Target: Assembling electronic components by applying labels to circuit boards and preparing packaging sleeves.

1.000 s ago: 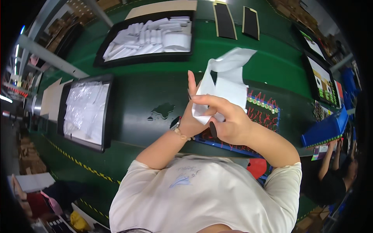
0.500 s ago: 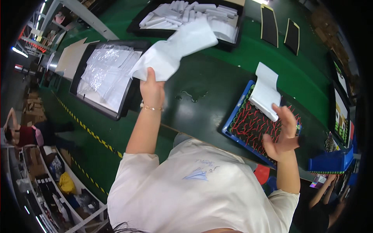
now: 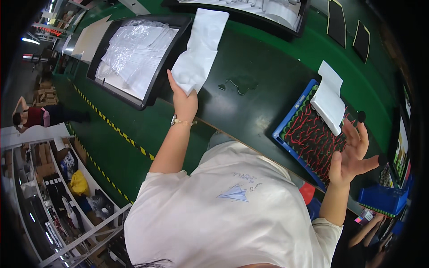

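My left hand (image 3: 185,102) grips the lower end of a long, limp white sheet (image 3: 203,42), which stretches away from me over the dark table. Its fingers are partly hidden by the sheet. My right hand (image 3: 353,154) is open, fingers spread, with black caps on some fingertips. Beneath and beside it lies a blue tray (image 3: 280,132) packed with green-rimmed round pieces and many short red wires (image 3: 313,138). A second white sheet (image 3: 330,100), bent along its length, rests across the tray's far part, its near corner close to my right fingertips.
A black tray (image 3: 144,103) of white sheets and clear plastic stands at left. Another black tray (image 3: 300,27) with white pieces is at the far edge. Liquid (image 3: 241,87) lies on the table (image 3: 232,111). A blue bin (image 3: 384,199) and a co-worker's arms (image 3: 366,232) are at right.
My left hand has swung the sheet toward me and straightened it. My right hand's fingers have spread away from the sheet on the tray. The whole view has shifted.
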The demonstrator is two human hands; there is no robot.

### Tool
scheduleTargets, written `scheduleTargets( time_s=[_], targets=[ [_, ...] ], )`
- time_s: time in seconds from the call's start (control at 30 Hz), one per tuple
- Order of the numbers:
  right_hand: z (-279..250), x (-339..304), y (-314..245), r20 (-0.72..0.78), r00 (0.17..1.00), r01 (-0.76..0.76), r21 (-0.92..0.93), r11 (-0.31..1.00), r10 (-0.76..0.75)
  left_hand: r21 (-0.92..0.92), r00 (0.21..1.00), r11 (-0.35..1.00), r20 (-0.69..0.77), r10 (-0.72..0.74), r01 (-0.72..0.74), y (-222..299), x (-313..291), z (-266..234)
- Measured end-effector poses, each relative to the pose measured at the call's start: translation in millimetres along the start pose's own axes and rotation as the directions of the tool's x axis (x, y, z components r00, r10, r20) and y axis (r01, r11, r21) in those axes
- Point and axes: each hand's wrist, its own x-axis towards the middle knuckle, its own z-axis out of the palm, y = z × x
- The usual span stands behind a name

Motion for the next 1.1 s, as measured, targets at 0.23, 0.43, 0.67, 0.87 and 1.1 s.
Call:
scheduleTargets(
  time_s=[0.23, 0.43, 0.67, 0.87, 1.1],
  targets=[
    [4, -10, -3, -0.030, 0.998, -0.060, 0.021, 0.998, 0.061, -0.010, 0.981, 0.983, 0.059, 0.183, -0.183, -6, -10, -11],
    [20, 26, -20, 0.283, 0.955, -0.091, -0.002, 0.996, 0.088, 0.111, 0.944, 0.938, 0.078, 0.320, -0.327, -8, -12, -26],
    [141, 146, 46, 0.767, 0.638, 0.078, -0.150, 0.986, 0.066, 0.096, 0.960, 0.963, 0.151, 0.237, -0.253, -8, -11, -31],
    [281, 182, 125, 0.705, 0.707, 0.220, -0.131, 0.967, -0.065, 0.169, 0.946, 0.933, 0.130, 0.298, -0.317, -3, -13, -23],
    [316, 174, 149, 0.746, 0.646, 0.101, -0.293, 0.951, 0.161, 0.227, 0.926, 0.909, 0.232, 0.298, -0.349, -10, -13, -26]
  ],
)
